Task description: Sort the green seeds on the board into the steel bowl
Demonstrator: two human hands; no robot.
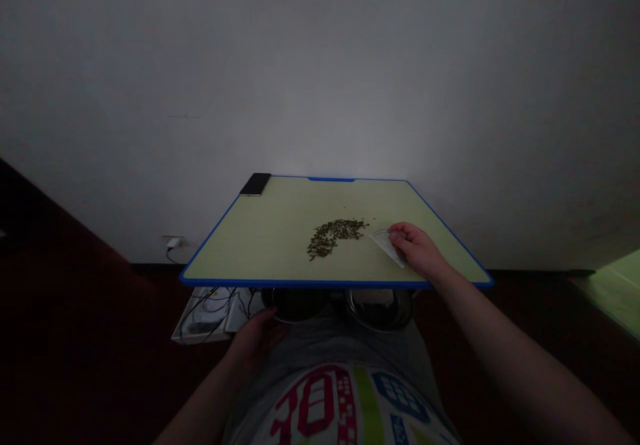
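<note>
My right hand (414, 248) is over the right part of a pale table top with a blue rim (310, 283). Its fingers pinch a flat, pale see-through plastic piece with a straight edge (387, 243), perhaps a protractor, tilted against the surface. Just left of that edge lies a curved patch of small greenish-brown beans or seeds (330, 235), with a few loose ones apart. Below the near edge, my left hand (256, 335) grips the rim of a dark round bowl (295, 306); most of its fingers are in shadow. The table hides part of the bowl.
A second, shiny metal bowl (381, 311) sits to the right on my lap. On the table's far left corner lies a black phone (255, 184). An open box with cables (207, 315) stands at lower left, near a wall plug (173, 242). Behind the table rises a wall.
</note>
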